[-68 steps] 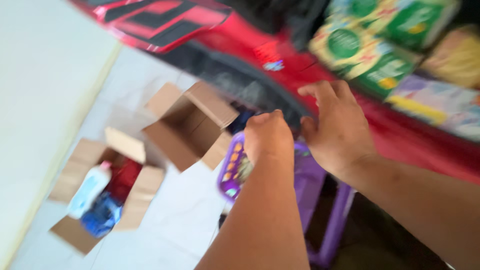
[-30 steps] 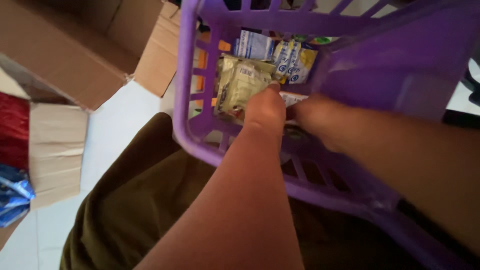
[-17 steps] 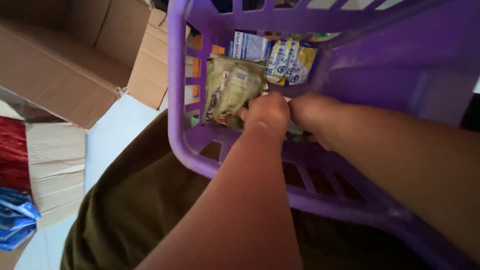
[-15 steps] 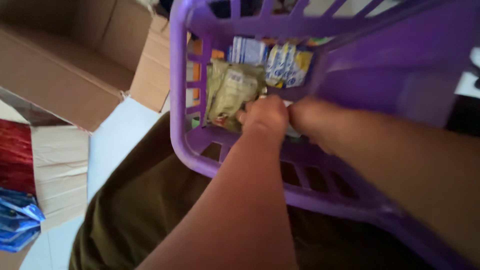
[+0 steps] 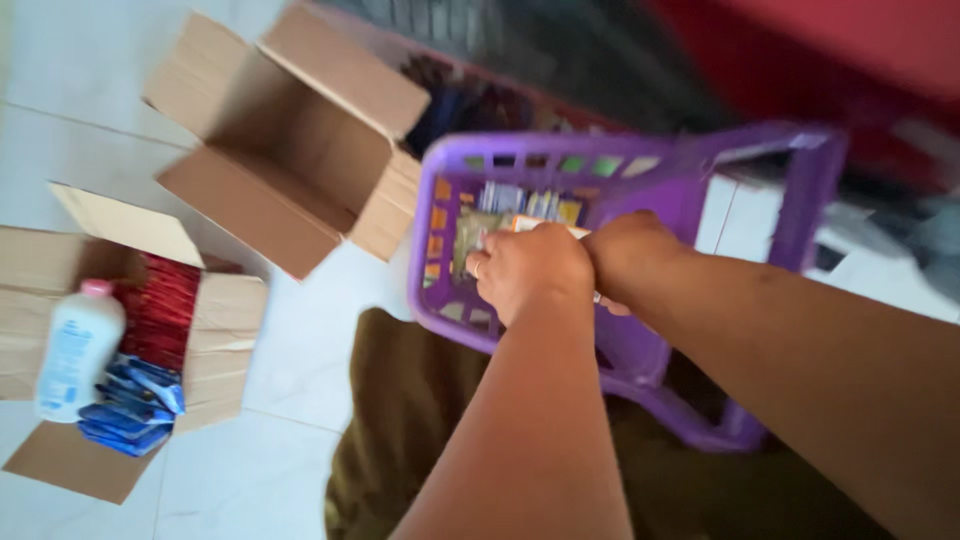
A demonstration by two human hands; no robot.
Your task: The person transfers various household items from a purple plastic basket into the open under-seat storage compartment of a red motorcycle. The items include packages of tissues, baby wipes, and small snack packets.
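A purple plastic basket (image 5: 640, 160) with slotted walls rests over my lap, holding several small packets (image 5: 520, 205). My left hand (image 5: 530, 270) is closed over the basket's middle, gripping a thin white and orange packet (image 5: 535, 224) whose top edge shows above the knuckles. My right hand (image 5: 630, 255) sits right beside it, fingers curled and touching the left hand; what it holds is hidden. The frame is blurred by motion.
An empty open cardboard box (image 5: 290, 150) lies on the white tiled floor at upper left. A second open box (image 5: 60, 330) at left holds a white bottle (image 5: 78, 350), blue sachets (image 5: 130, 405) and red packs (image 5: 160, 305). A red surface (image 5: 850, 50) runs along the top right.
The view has pulled back and up, so the basket looks smaller and both boxes show. My hands have risen from deep among the packets to the basket's middle.
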